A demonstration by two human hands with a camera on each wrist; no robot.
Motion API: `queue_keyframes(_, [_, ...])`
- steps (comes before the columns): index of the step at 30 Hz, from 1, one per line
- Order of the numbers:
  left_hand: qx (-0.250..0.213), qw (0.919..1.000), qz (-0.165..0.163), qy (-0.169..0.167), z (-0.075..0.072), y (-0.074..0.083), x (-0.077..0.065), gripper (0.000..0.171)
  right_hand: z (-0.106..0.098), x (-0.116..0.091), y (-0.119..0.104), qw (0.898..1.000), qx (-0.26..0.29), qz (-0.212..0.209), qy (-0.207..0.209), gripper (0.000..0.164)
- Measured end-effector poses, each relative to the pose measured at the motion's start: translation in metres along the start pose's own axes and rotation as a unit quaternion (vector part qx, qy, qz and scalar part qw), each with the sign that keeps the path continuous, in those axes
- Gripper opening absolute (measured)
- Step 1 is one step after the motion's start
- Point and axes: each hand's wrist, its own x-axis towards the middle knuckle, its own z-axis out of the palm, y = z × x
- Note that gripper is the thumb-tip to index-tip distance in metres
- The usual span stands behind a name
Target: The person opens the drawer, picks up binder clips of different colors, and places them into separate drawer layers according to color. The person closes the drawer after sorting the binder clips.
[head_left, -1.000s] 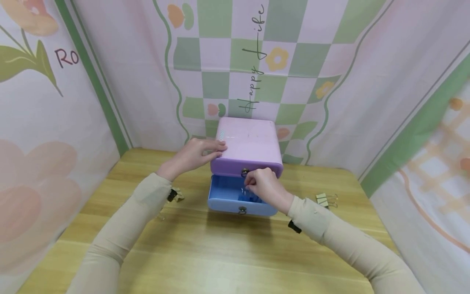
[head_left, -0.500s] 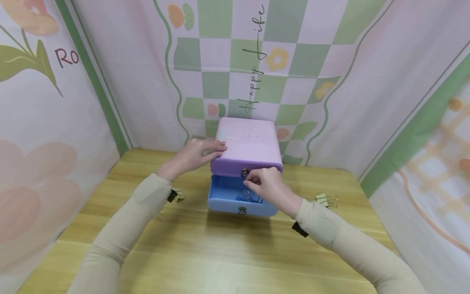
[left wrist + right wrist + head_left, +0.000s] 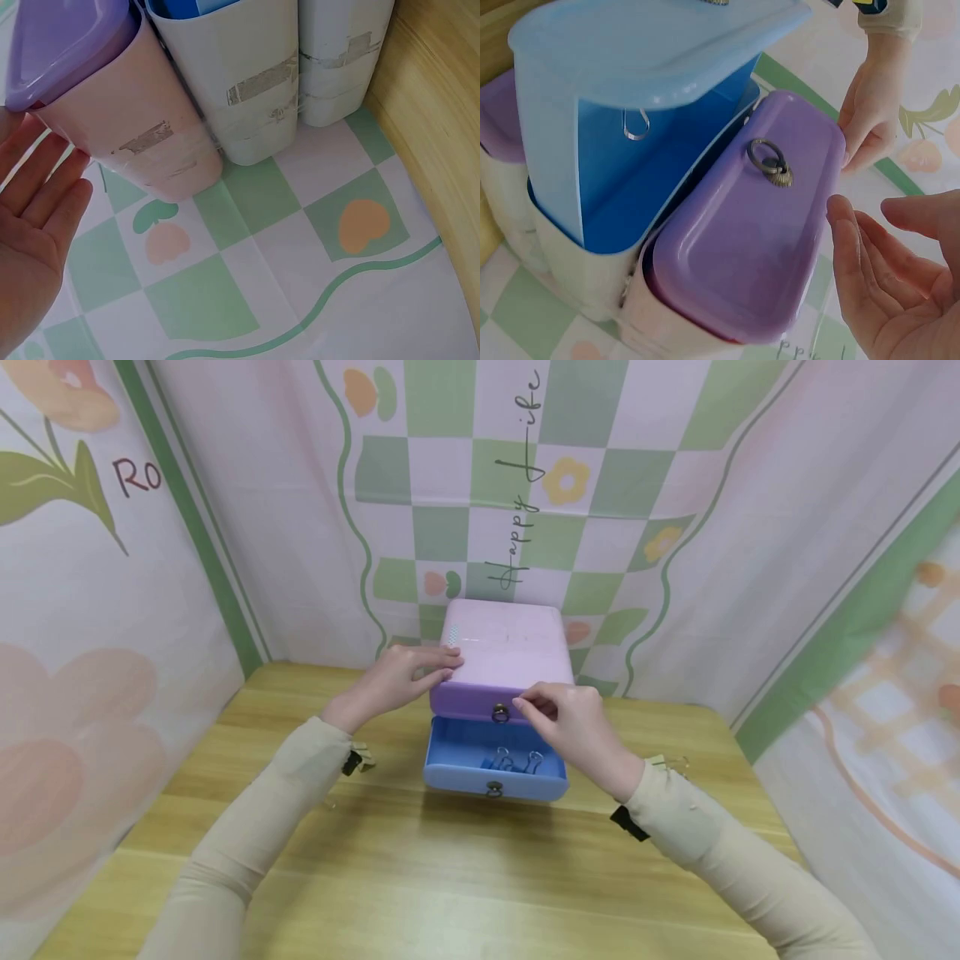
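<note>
A small drawer cabinet (image 3: 510,643) with a pink top stands against the back cloth. My left hand (image 3: 397,681) rests its fingers on the top's left edge, fingers extended. The purple top drawer (image 3: 463,700) is closed and bears a brass ring pull (image 3: 766,159). Below it the blue drawer (image 3: 457,774) is pulled out, with binder clips (image 3: 506,762) inside, their wire handles up. My right hand (image 3: 581,727) hovers by the right side of the purple drawer front. In the right wrist view its thumb and loosely bent fingers stand apart, holding nothing.
Yellow binder clips (image 3: 364,757) lie on the wooden table (image 3: 450,885) left of the cabinet. More yellow clips (image 3: 657,761) lie to the right, partly behind the right sleeve. Another purple drawer (image 3: 501,112) sits below the blue one. Patterned cloth hangs behind and at both sides.
My right hand has risen out of the blue drawer and moved right, uncovering the binder clips in it. My left hand has stayed in place.
</note>
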Motion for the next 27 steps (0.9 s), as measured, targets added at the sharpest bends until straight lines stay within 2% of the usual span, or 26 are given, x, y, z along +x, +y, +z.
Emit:
queue_keyframes(5, [0.023,0.9997,0.008,0.004,0.002,0.002,0.0,0.028,-0.005,0.001,0.003,0.999,-0.007,-0.006,0.031,0.015])
queue_keyframes(8, [0.038,0.9991,0.007,0.019,0.004,0.003,-0.001,0.028,-0.007,0.002,0.006,0.999,-0.01,-0.008,0.047,0.015])
queue_keyframes(15, [0.055,0.9955,-0.033,0.069,0.005,0.002,-0.013,0.032,-0.004,0.003,0.014,0.997,-0.012,-0.004,0.08,0.021])
queue_keyframes(19, [0.066,0.9933,-0.038,0.087,0.003,0.0,-0.021,0.032,-0.001,0.006,0.022,0.996,-0.009,-0.004,0.085,0.022])
queue_keyframes(22, [0.078,0.9926,-0.05,0.078,0.002,-0.001,-0.028,0.033,0.001,0.008,0.028,0.997,-0.004,0.001,0.077,0.022])
queue_keyframes(27, [0.1,0.991,-0.083,0.034,0.003,-0.006,-0.045,0.037,0.004,0.01,0.034,0.999,0.002,0.021,0.049,0.023])
